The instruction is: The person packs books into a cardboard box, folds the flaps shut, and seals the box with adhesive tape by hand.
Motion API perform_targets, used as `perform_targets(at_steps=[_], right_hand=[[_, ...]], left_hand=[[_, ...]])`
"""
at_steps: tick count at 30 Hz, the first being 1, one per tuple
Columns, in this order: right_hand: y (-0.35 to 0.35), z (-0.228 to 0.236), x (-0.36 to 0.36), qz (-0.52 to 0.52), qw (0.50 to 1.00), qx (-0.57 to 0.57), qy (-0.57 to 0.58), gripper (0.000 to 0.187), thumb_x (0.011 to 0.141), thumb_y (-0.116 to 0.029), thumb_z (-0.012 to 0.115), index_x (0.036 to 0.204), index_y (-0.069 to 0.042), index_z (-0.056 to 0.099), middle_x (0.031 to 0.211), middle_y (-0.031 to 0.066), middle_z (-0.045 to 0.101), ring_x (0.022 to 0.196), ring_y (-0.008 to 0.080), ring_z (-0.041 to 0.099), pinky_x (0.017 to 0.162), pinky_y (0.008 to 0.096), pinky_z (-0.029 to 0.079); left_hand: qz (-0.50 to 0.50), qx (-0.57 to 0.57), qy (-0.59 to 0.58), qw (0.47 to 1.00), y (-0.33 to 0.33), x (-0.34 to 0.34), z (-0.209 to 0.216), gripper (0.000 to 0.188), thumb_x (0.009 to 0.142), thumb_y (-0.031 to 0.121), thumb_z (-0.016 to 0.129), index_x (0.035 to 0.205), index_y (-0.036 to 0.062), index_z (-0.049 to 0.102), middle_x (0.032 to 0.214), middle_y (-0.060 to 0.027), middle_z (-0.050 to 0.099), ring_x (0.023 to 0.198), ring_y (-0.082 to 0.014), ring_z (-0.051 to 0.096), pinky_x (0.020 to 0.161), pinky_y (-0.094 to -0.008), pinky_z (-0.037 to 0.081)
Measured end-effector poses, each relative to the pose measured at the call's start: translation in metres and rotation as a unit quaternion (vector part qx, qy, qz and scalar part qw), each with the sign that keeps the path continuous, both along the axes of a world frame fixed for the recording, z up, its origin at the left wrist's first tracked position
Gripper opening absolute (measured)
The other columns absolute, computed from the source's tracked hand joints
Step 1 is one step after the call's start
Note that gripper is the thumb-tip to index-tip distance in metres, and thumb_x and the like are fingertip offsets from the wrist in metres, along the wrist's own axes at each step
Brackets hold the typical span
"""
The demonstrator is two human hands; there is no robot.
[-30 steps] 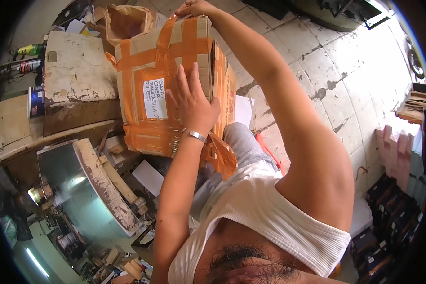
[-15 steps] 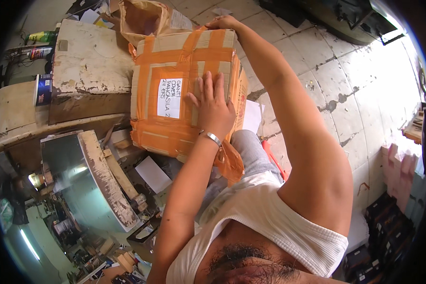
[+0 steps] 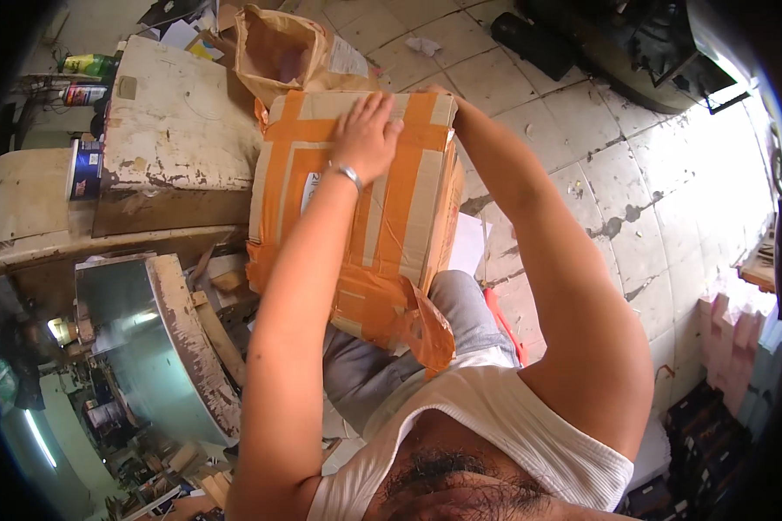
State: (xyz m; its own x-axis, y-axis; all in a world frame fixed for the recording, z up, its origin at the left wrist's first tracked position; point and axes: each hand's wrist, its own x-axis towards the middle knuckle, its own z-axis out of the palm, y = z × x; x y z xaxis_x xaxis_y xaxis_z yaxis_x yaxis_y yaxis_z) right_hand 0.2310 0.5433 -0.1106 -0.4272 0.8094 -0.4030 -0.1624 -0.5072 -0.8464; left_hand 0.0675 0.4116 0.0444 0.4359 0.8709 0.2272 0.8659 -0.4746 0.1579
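A cardboard box (image 3: 365, 217) wrapped in orange tape is held on the person's lap, its top face pressed flat by the left hand (image 3: 367, 137), whose fingers are spread open across the far end. The far right corner of the box is reached by the right hand (image 3: 439, 92), mostly hidden behind the edge, so how far it is closed cannot be told. Beyond the hands an open brown paper bag (image 3: 291, 56) is seen, and to the left of them a worn white table (image 3: 169, 130).
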Motion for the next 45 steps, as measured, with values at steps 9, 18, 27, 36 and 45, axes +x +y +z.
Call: perform_targets(at_steps=[9, 18, 27, 36, 45], right_hand=[[0.008, 0.020, 0.018, -0.137, 0.975, 0.173, -0.018, 0.026, 0.093, -0.016, 0.068, 0.113, 0.000, 0.065, 0.104, 0.0108, 0.069, 0.099, 0.0173, 0.064, 0.085, 0.0316, 0.051], [-0.226, 0.055, 0.062, -0.375, 0.901, 0.217, -0.032, 0.033, 0.097, -0.027, 0.067, 0.119, -0.003, 0.060, 0.115, 0.0101, 0.067, 0.100, 0.0164, 0.063, 0.083, 0.0297, 0.048], [-0.453, 0.152, 0.057, -0.008, 0.836, 0.486, -0.255, 0.076, 0.068, -0.042, 0.081, 0.139, -0.029, 0.060, 0.152, 0.0235, 0.037, 0.133, 0.0414, 0.046, 0.110, 0.0579, 0.037], [-0.435, 0.156, 0.055, -0.183, 0.854, 0.480, -0.084, 0.014, 0.083, -0.013, 0.073, 0.090, -0.001, 0.070, 0.107, 0.0154, 0.070, 0.101, 0.0298, 0.069, 0.092, 0.0425, 0.053], [-0.433, 0.171, 0.044, -0.117, 0.992, 0.040, 0.034, 0.069, 0.085, -0.028, 0.080, 0.137, -0.001, 0.044, 0.122, 0.0145, 0.059, 0.095, 0.0217, 0.067, 0.086, 0.0329, 0.053]], left_hand=[[-0.002, -0.089, 0.056, 0.994, 0.073, 0.028, 0.010, 0.054, 0.095, 0.055, 0.052, 0.083, 0.0058, 0.070, 0.095, -0.0218, 0.071, 0.093, -0.0367, 0.067, 0.085, -0.0476, 0.050], [0.013, -0.091, 0.068, 0.993, 0.058, 0.019, 0.016, 0.057, 0.097, 0.053, 0.045, 0.078, 0.0056, 0.070, 0.087, -0.0191, 0.071, 0.091, -0.0372, 0.068, 0.082, -0.0471, 0.050], [0.026, -0.146, 0.024, 0.989, 0.049, 0.035, 0.028, 0.061, 0.098, 0.056, 0.040, 0.085, 0.0048, 0.070, 0.093, -0.0198, 0.072, 0.095, -0.0374, 0.067, 0.086, -0.0458, 0.049], [0.024, -0.080, 0.066, 0.994, 0.055, 0.025, 0.014, 0.062, 0.099, 0.055, 0.038, 0.089, 0.0049, 0.072, 0.093, -0.0193, 0.072, 0.096, -0.0367, 0.067, 0.089, -0.0464, 0.048], [0.012, -0.099, 0.070, 0.993, 0.061, 0.023, 0.016, 0.063, 0.099, 0.055, 0.037, 0.084, 0.0048, 0.072, 0.090, -0.0193, 0.072, 0.093, -0.0377, 0.067, 0.087, -0.0462, 0.048]])
